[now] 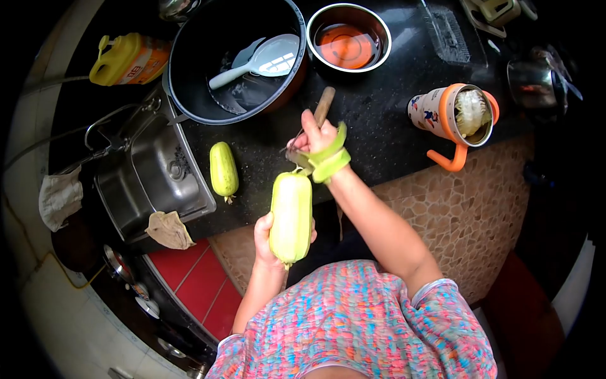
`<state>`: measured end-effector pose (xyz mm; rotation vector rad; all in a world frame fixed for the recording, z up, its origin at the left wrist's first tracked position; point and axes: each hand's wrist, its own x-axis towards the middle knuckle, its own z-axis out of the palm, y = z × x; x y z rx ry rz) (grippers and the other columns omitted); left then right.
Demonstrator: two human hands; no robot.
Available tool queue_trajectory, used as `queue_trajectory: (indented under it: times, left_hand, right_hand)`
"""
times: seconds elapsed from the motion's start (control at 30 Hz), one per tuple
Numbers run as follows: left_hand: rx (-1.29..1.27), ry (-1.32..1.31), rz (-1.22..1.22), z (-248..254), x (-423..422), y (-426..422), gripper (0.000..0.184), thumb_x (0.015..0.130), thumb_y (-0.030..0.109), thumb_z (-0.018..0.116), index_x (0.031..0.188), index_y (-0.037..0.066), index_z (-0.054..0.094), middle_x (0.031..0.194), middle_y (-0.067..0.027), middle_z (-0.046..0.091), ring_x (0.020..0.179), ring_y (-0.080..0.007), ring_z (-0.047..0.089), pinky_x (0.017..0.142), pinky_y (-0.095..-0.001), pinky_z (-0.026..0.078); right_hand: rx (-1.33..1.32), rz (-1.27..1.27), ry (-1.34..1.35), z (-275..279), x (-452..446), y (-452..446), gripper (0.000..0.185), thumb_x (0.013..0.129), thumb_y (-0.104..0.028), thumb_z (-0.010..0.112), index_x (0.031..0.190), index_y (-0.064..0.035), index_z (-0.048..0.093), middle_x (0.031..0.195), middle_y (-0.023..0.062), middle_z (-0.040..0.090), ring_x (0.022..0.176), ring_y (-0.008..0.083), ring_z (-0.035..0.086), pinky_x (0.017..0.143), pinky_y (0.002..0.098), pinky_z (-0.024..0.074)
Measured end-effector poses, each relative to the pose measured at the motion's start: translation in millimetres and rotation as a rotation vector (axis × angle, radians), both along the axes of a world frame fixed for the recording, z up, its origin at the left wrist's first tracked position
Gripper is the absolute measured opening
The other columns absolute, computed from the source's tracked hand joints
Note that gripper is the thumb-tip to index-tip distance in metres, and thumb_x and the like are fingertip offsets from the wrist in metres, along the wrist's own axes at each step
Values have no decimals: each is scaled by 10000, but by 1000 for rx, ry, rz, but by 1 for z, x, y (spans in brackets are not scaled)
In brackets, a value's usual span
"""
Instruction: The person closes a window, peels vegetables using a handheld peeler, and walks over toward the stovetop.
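My left hand (262, 239) is closed around the lower part of a pale green gourd (291, 215), which points away from me. Most of the gourd's visible surface looks pale and peeled. My right hand (319, 136) is closed on a wooden-handled peeler (325, 106), its metal end near the gourd's far tip; motion blurs this end. Strips of green peel (331, 163) lie across my right wrist. On the counter to the left lies a second green gourd (223, 170), apart from both hands.
Beyond my hands stand a large dark basin (183, 104) holding a white ladle-like scoop (274, 57) and a steel bowl (309, 28) of liquid. A steel sink (136, 189) is at left. An orange-handled mug (435, 114) with pale contents stands at right, near the counter edge.
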<state>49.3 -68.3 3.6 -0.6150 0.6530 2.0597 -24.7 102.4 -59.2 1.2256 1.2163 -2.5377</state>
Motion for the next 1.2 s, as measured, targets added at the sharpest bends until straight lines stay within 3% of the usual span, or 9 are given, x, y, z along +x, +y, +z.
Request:
queue_trajectory:
  times: [0.07,0.27,0.4,0.47,0.53,0.7,0.93,1.1,1.2]
  left_hand:
    - [-32,0,30,5,-2,-1,702,815,521,498,1277,-4,447,1059,-225,560,848,-319,578,665,-425,524]
    - [-141,5,88,1,-19,-4,627,850,480,479,1250,-2,479,1046,-203,592,858,-314,623,659,-448,552]
    - [-214,64,138,2,-19,2,552,875,450,457,1224,25,498,1057,-152,622,866,-293,642,667,-447,560]
    - [-334,-74,252,-2,-16,5,545,875,448,458,1216,25,499,1056,-159,624,814,-291,654,650,-445,560]
    - [-97,15,31,-1,-12,-5,579,861,444,465,1231,-2,492,1055,-204,619,862,-323,644,690,-447,552]
    - [-170,-17,136,9,-13,9,604,859,454,428,1241,-10,491,1054,-250,611,890,-371,633,697,-495,545]
    - [-181,61,233,-13,-37,10,597,898,526,464,1206,18,524,1062,-173,631,936,-293,634,753,-445,551]
    - [-189,129,245,8,-40,29,528,919,470,480,1178,14,539,1077,-143,630,951,-247,630,818,-381,529]
    - [-248,110,309,7,-36,37,513,923,454,480,1176,12,541,1087,-130,630,968,-232,624,874,-356,500]
  right_hand:
    - [-116,-81,124,-19,-3,2,420,912,-416,559,890,-12,447,658,142,632,495,176,592,501,281,517]
    - [18,163,182,25,21,-8,430,957,-438,455,1033,-18,513,1064,164,642,903,188,629,776,284,489]
    - [122,161,280,45,43,-32,433,958,-382,495,1158,-4,562,957,26,588,851,94,548,755,237,454]
    - [311,182,289,37,39,-34,428,952,-403,497,1101,-10,579,942,35,611,842,94,560,734,233,453]
    - [193,67,165,27,22,-22,380,912,-384,578,1005,-17,549,885,60,617,771,126,564,715,261,463]
    - [8,-36,7,21,10,3,353,936,-430,512,897,-79,516,795,51,637,674,89,578,624,208,462]
    - [152,143,117,54,58,-23,473,970,-425,433,1071,7,598,1003,80,629,901,118,570,738,246,465]
    - [87,45,252,55,75,-40,422,964,-374,478,1127,9,549,973,66,615,860,120,583,757,248,471]
    - [173,-105,301,49,74,-50,398,933,-383,546,1077,-12,562,852,22,582,726,71,531,633,221,437]
